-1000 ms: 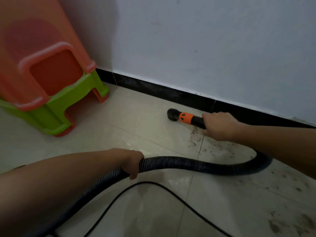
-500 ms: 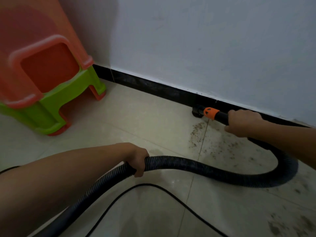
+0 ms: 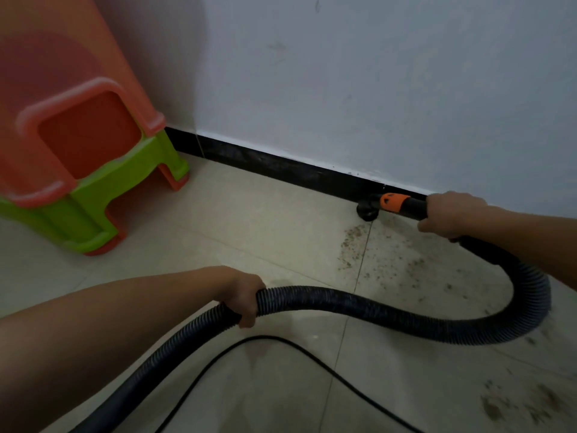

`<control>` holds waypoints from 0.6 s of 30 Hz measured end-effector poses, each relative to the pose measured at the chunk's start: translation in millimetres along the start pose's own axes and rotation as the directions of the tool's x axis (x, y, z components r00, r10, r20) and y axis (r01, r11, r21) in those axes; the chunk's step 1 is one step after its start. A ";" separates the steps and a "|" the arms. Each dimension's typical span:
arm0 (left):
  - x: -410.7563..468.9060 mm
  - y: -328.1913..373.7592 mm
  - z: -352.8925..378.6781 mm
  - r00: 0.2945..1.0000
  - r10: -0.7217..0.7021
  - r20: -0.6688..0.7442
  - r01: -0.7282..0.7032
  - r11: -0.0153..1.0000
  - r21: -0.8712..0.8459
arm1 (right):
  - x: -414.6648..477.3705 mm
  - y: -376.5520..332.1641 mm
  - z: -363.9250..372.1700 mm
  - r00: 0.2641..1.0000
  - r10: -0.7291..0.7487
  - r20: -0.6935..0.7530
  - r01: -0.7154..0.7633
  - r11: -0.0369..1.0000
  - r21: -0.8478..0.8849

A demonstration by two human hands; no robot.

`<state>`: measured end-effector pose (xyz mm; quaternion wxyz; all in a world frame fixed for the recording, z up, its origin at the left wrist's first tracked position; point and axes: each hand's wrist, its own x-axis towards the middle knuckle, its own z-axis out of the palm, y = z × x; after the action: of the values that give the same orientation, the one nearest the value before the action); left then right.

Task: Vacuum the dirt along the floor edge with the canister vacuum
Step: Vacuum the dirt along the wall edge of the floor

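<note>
A black ribbed vacuum hose [image 3: 368,310] loops across the tiled floor. My left hand [image 3: 246,295] grips it near the middle. My right hand [image 3: 449,214] grips the black wand just behind an orange collar [image 3: 392,202]. The round black nozzle [image 3: 367,212] sits on the floor against the black baseboard [image 3: 274,164]. Brown dirt specks [image 3: 352,242] are scattered on the tiles below the nozzle and further right, with more dirt [image 3: 512,407] at the lower right. The canister itself is out of view.
Stacked orange and green plastic stools [image 3: 84,170] stand at the left by the wall. A thin black power cord [image 3: 281,342] curves over the floor below the hose. A white wall [image 3: 374,82] rises behind the baseboard.
My right hand has carried the nozzle away from the open floor to the baseboard and to the right. The hose loop has swung out wider on the right. My left hand keeps its hold.
</note>
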<state>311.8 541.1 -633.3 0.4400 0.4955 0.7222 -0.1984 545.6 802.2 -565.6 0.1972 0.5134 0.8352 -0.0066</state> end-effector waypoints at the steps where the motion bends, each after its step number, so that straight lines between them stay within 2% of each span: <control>1: 1.0 2.3 -0.6 1.000 0.004 0.000 -0.004 1.000 0.008 | -1.5 7.3 -0.2 1.000 0.015 0.012 -0.015 1.000 0.016; 8: 28.3 49.6 -6.0 0.996 0.077 0.036 -0.081 0.990 0.114 | -14.8 57.9 11.6 0.991 0.101 0.090 -0.110 0.989 0.098; 12: 46.8 67.6 -12.4 0.986 0.119 0.114 -0.130 0.987 0.094 | -14.6 97.7 22.4 0.973 0.197 0.121 -0.217 0.958 0.185; 15: 49.1 69.6 -14.9 0.983 0.112 0.147 -0.128 0.986 0.105 | -9.5 112.8 34.4 0.977 0.191 0.099 -0.211 0.936 0.282; 18: 46.2 60.5 -14.2 0.983 0.058 0.173 -0.084 0.985 0.148 | -0.6 111.1 38.2 0.982 0.175 0.067 -0.187 0.941 0.283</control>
<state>353.8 602.4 -655.1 0.4665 0.5352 0.6467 -0.2789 653.7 846.1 -579.3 0.1371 0.6111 0.7702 -0.1207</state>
